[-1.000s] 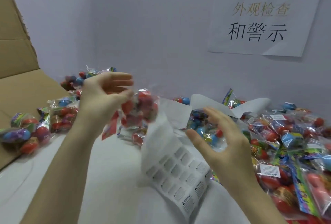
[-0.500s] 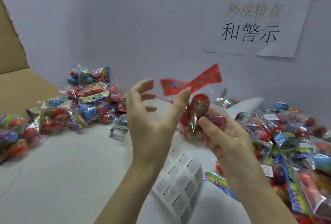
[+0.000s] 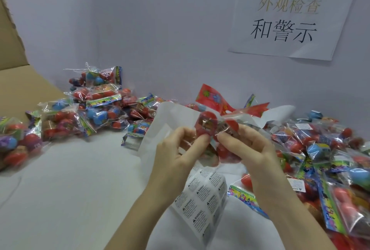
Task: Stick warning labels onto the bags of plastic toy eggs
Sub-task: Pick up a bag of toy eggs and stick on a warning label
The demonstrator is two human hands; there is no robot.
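Bag of red plastic toy eggs [image 3: 216, 129] sits raised at the centre of the view, its red header card fanned out toward 1 o'clock. The left hand [image 3: 176, 155] pinches its clear wrap from 9 o'clock and the right hand [image 3: 250, 149] pinches it from 3 o'clock, each grip closed on the bag with curled fingers. Whether a label is already on this bag I cannot tell (the hands and glare cover its face).

Directly below, toward 6 o'clock, the warning label sheet [image 3: 202, 195] curls off the tabletop with several rows of stickers left. At 3 to 4 o'clock the right pile of bags [image 3: 320, 149] shows white labels on several packs, so that heap looks finished. At 9 to 10 o'clock the left pile of bags [image 3: 90, 113] shows no labels from here; I judge much work is left.

Everything rests on a white tabletop [image 3: 70, 199] against a pale wall. A paper sign [image 3: 290, 15] with Chinese characters hangs at 1 o'clock, taped at its top, and a cardboard box flap [image 3: 18, 81] rises at 10 o'clock.
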